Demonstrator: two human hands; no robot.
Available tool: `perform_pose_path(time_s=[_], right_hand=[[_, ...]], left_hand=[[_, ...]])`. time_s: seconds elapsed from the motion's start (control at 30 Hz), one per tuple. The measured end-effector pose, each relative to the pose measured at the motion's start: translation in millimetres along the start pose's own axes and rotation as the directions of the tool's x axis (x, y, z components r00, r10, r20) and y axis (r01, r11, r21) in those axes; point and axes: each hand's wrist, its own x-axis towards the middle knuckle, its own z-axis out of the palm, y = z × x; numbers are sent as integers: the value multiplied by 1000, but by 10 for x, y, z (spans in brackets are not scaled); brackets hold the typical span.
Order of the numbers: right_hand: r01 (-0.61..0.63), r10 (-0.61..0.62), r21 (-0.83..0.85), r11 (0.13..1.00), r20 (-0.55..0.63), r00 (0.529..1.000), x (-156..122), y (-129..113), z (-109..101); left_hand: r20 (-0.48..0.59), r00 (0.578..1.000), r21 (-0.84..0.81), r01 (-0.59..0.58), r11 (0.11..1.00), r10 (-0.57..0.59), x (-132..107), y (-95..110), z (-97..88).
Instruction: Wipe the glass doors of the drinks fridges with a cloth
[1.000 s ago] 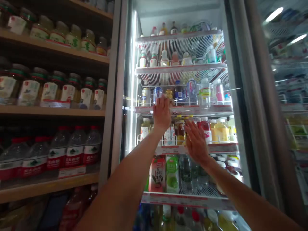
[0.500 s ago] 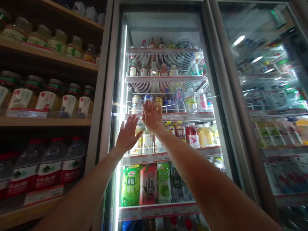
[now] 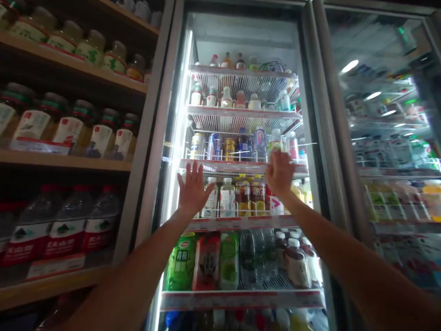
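Note:
I face a lit drinks fridge point(image 3: 312, 115) with several wire shelves of bottles and cans. My left hand point(image 3: 194, 191) is raised with its fingers spread, open and flat in front of the pale bottles point(image 3: 227, 197) on the middle shelf. My right hand point(image 3: 279, 172) is up at the right end of the can shelf point(image 3: 237, 166), fingers stretched upward and empty, just below a clear bottle point(image 3: 275, 140). Whether the palms touch a glass door I cannot tell. Cans point(image 3: 214, 146) stand in a row between and above the hands.
Wooden shelves point(image 3: 69, 161) on the left carry jars point(image 3: 69, 128) and large water bottles point(image 3: 69, 223). A second fridge with a closed, reflecting glass door point(image 3: 389, 138) stands on the right. Green and red cartons point(image 3: 206, 259) fill the lower fridge shelf.
My right hand has slid from the cans at the left to the right end of the same shelf. My left hand has stayed near the middle shelf's left side, shifting slightly right.

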Motion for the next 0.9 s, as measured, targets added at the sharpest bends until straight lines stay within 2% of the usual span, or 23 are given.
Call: perform_pose_path(time_s=[0.03, 0.07, 0.1, 0.13, 0.17, 0.2, 0.27, 0.33, 0.37, 0.4, 0.47, 0.5, 0.53, 0.6, 0.63, 0.67, 0.7, 0.77, 0.8, 0.83, 0.87, 0.9], right_hand=[[114, -114, 19, 993, 33, 993, -55, -171, 41], [279, -282, 49, 959, 73, 957, -96, -289, 69], [384, -389, 73, 921, 97, 916, -122, -331, 75], [442, -450, 88, 893, 112, 886, -134, -286, 59], [439, -447, 90, 894, 114, 887, -135, -158, 24], [358, -364, 74, 931, 98, 926, -129, 33, -25], [55, -55, 31, 998, 16, 998, -108, 475, -127], [-204, 205, 11, 979, -80, 976, -109, 756, -180], [-272, 271, 9, 962, -112, 956, -135, 773, -176], [-282, 281, 10, 959, -124, 952, -181, 701, -152], [-178, 180, 20, 984, -101, 979, -326, 360, -67], [-43, 45, 35, 998, -64, 997, -409, 153, -23], [114, -112, 54, 992, -27, 993, -490, -27, 10], [369, -374, 87, 925, 41, 927, -617, -188, 25], [416, -422, 86, 905, 64, 905, -657, -137, 6], [399, -404, 67, 914, 76, 912, -678, -7, -27], [320, -321, 29, 947, 72, 944, -682, 177, -65], [36, -35, -67, 997, 20, 999, -651, 559, -133], [-98, 97, -100, 990, -16, 995, -635, 682, -152], [-192, 188, -116, 974, -46, 981, -635, 725, -158], [-221, 215, -115, 969, -56, 975, -657, 677, -152], [-178, 174, -97, 979, -46, 984, -703, 548, -135]], left_hand=[[-17, 1000, -5, -9, 1000, 9, -3, 4, 14], [-32, 999, -9, -18, 1000, 17, -3, 2, 24], [-48, 999, -12, -21, 1000, 20, -4, -2, 29], [-62, 998, -15, -21, 1000, 20, -8, -5, 34], [-75, 997, -18, -18, 1000, 17, -18, -4, 38], [-87, 996, -21, -14, 1000, 12, -35, 4, 45], [-107, 994, -28, -1, 1000, -2, -92, 42, 64], [-125, 992, -30, 5, 1000, -8, -175, 105, 88], [-133, 991, -27, 4, 1000, -8, -222, 140, 99], [-140, 990, -24, -4, 1000, 0, -272, 176, 108], [-143, 989, -20, -37, 999, 34, -369, 237, 118], [-141, 989, -20, -56, 998, 52, -412, 259, 119], [-139, 988, -20, -72, 997, 69, -447, 276, 118], [-141, 986, -17, -88, 996, 85, -493, 293, 111], [-142, 986, -13, -86, 996, 83, -503, 297, 106], [-142, 987, -9, -82, 997, 80, -506, 300, 102], [-137, 987, -5, -80, 997, 78, -503, 300, 98], [-120, 989, 1, -81, 997, 80, -488, 298, 95], [-114, 990, 3, -83, 997, 82, -481, 297, 96], [-113, 990, 6, -84, 996, 84, -477, 298, 99], [-116, 990, 8, -83, 996, 84, -478, 304, 102], [-123, 989, 12, -81, 997, 82, -488, 314, 107]])
